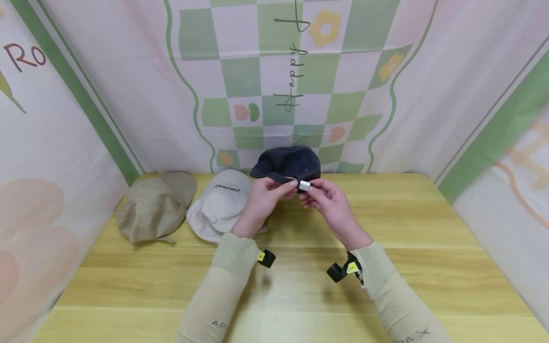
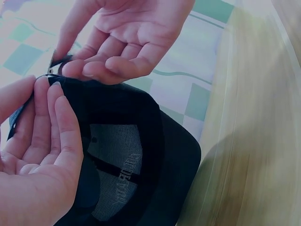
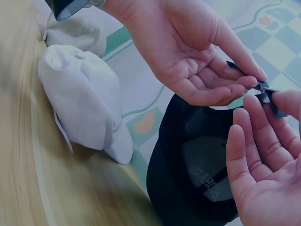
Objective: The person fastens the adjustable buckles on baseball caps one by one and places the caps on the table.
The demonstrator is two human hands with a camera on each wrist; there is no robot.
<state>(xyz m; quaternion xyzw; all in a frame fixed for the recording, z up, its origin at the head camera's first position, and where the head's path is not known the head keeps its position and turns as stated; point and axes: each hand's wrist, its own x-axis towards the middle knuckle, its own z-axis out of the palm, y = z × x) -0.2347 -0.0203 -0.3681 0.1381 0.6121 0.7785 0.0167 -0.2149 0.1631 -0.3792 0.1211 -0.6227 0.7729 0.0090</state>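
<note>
A dark navy cap [image 1: 285, 162] is held above the far part of the table, its inside showing in both wrist views. My left hand [image 1: 262, 196] grips the back edge of the cap by its strap, thumb on top beside a shiny metal buckle [image 1: 304, 186]. On the buckle's other side, my right hand [image 1: 332, 205] pinches the strap end between thumb and forefinger. The fingertips of both hands nearly meet at the buckle. In the right wrist view a short dark strap piece [image 3: 277, 109] shows by the right thumb.
To the left on the wooden table [image 1: 386, 295] lie a pale grey cap [image 1: 225, 202] with dark lettering and an olive-tan cap [image 1: 156, 207]. A printed cloth with green checks [image 1: 279, 71] hangs right behind the table's far edge, and more cloth hangs at both sides.
</note>
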